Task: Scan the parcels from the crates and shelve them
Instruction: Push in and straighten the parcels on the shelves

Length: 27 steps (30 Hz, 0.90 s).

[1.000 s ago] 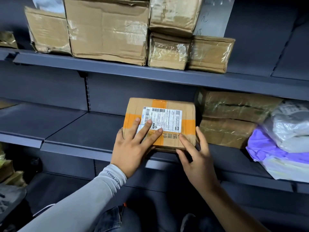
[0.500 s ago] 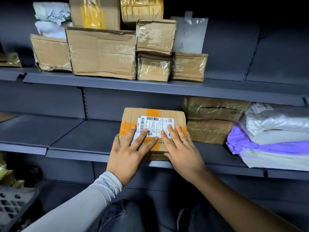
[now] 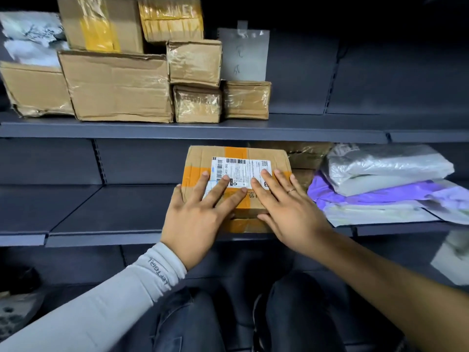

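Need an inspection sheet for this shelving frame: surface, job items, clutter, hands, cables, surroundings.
Surface: grey metal lower shelf, bare to the left of the parcel.
Job's things: orange-taped parcel lies flat on the lower shelf, label up, near the front edge.
Clutter: brown boxes stacked on the upper shelf; plastic mailer bags right of the parcel.
Hands: left hand and right hand press flat on the parcel top, fingers straight.
Cables: nothing seen.
Surroundings: paper sheet taped to the back panel; the person's knees below.
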### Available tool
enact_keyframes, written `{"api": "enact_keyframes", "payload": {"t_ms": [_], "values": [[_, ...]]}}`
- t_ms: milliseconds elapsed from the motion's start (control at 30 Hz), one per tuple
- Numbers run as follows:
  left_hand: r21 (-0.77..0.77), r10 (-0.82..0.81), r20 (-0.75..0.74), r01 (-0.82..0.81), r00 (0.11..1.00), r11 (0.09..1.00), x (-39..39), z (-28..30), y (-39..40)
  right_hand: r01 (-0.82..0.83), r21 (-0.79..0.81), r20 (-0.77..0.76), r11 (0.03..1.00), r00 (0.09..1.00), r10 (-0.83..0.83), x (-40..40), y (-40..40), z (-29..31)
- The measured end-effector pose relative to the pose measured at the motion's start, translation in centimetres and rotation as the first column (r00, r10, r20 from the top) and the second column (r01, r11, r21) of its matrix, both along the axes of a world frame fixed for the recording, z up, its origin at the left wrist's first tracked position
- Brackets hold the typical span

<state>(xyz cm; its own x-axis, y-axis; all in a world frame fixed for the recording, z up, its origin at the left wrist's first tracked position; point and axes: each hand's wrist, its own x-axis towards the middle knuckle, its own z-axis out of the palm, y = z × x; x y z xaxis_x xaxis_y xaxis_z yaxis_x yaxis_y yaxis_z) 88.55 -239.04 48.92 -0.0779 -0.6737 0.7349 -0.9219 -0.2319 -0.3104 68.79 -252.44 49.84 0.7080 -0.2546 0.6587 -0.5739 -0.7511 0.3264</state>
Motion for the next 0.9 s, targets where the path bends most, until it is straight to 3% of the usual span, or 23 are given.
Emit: {"api": "enact_keyframes", "payload": {"t_ms": [300, 533, 667, 900], "values": [[-0.027, -0.067, 0.009, 0.067, 0.998, 0.997, -3.3, 5.3, 3.6, 0.011, 0.042, -0.060, 0.999, 0.998, -0.008, -4.4, 4.4, 5.7], [-0.125, -0.136, 0.053, 0.141, 0.989, 0.982, -6.9, 9.9, 7.3, 0.051, -0.063, -0.049, 0.997, 0.997, -0.054, -8.6, 8.3, 10.6], [-0.145, -0.203, 0.061, 0.210, 0.977, 0.967, -7.3, 13.5, 5.2, 0.106, -0.088, 0.018, 0.990, 0.994, -0.105, -9.6, 7.7, 14.0], [0.015, -0.157, 0.065, 0.157, 0.985, 0.988, -5.7, 17.1, -3.4, 0.307, 0.096, -0.060, 0.947, 0.951, -0.302, -7.8, 2.4, 16.3]]}}
